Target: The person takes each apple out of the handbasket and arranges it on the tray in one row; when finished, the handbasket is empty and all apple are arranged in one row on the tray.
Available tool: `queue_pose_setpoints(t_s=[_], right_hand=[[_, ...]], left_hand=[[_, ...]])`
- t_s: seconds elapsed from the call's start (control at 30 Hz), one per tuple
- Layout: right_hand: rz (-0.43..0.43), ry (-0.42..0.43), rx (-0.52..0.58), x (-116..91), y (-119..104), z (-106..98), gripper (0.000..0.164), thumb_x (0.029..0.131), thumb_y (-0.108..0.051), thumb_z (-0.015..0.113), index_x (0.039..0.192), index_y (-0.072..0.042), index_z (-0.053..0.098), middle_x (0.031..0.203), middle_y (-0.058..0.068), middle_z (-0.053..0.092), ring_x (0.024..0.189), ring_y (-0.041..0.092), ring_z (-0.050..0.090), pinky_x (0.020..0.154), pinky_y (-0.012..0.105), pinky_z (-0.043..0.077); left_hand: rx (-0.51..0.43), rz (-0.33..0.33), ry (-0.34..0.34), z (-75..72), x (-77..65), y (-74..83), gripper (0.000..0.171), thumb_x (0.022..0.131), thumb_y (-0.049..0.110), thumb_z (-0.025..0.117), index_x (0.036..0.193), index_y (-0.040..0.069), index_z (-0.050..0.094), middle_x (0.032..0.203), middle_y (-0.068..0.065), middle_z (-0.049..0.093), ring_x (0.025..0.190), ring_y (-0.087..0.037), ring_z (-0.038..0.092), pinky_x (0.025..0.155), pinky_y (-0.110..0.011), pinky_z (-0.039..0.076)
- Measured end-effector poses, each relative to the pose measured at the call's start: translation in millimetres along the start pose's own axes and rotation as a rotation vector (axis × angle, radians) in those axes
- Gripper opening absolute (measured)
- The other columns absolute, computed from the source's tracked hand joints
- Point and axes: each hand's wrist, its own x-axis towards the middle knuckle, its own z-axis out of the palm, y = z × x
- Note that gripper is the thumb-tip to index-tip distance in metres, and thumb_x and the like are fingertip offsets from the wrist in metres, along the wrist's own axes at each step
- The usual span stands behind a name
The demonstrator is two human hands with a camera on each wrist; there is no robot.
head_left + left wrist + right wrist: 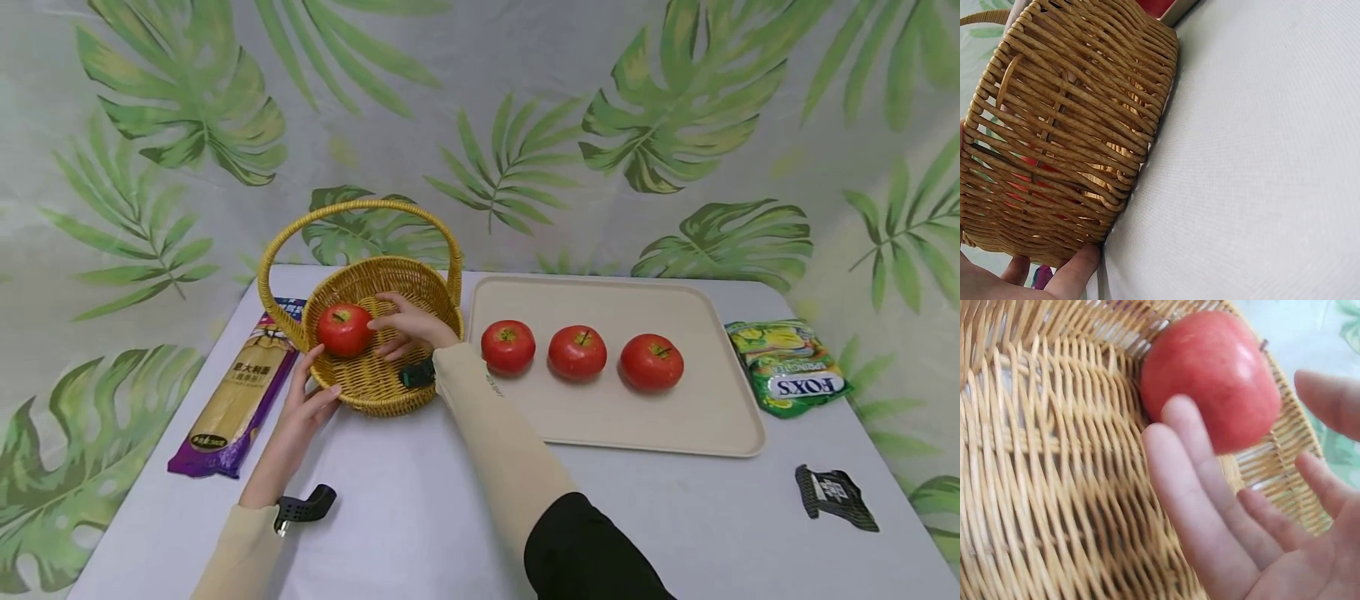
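Observation:
A red apple (344,329) lies in the wicker basket (390,406), against its left wall. My right hand (411,323) reaches inside the basket beside that apple, fingers spread and holding nothing. In the right wrist view its fingertips (1184,415) overlap the lower edge of the apple (1216,381), while the thumb stands apart. At the basket's front left side, my left hand (302,408) grips the woven wall. The left wrist view has its fingers (1079,272) against the lower wicker (1079,125).
Three red apples (577,353) sit in a row on a beige tray (697,425) right of the basket. A spaghetti pack (240,387) lies at the left. On the right are a green Fox's bag (787,367) and a small black wrapper (836,497). The basket's handle (360,204) arches upward.

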Motion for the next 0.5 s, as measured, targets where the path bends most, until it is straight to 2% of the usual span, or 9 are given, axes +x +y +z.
queue_pose_setpoints(t_s=[0.13, 0.33, 0.5], right_hand=[[0.021, 0.012, -0.057, 3.1, 2.8, 8.2, 0.071, 0.094, -0.015, 0.060, 0.153, -0.024, 0.020, 0.144, 0.018, 0.037, 0.095, 0.042, 0.064, 0.078, 0.047, 0.055], [0.007, -0.045, -0.107, 3.9, -0.6, 21.8, 0.076, 0.094, -0.014, 0.060, 0.154, -0.024, 0.016, 0.149, 0.018, 0.028, 0.103, 0.046, 0.059, 0.086, 0.051, 0.051], [0.000, -0.013, -0.099, 1.9, -2.4, 31.8, 0.076, 0.091, -0.009, 0.064, 0.152, -0.022, 0.021, 0.153, 0.016, 0.008, 0.102, 0.049, 0.058, 0.089, 0.052, 0.049]], left_hand=[[-0.005, -0.005, 0.001, 0.4, 0.0, 0.9, 0.067, 0.100, 0.007, 0.045, 0.154, 0.027, 0.010, 0.157, 0.001, -0.012, 0.142, -0.032, 0.010, 0.111, -0.052, 0.019], [0.009, 0.001, 0.003, -0.3, -0.4, 0.1, 0.066, 0.100, 0.008, 0.045, 0.153, 0.028, 0.012, 0.157, 0.000, -0.012, 0.142, -0.032, 0.011, 0.111, -0.052, 0.019], [0.004, 0.000, 0.003, -0.3, -0.3, -1.2, 0.066, 0.101, 0.008, 0.045, 0.153, 0.028, 0.011, 0.157, 0.000, -0.012, 0.142, -0.033, 0.011, 0.111, -0.053, 0.019]])
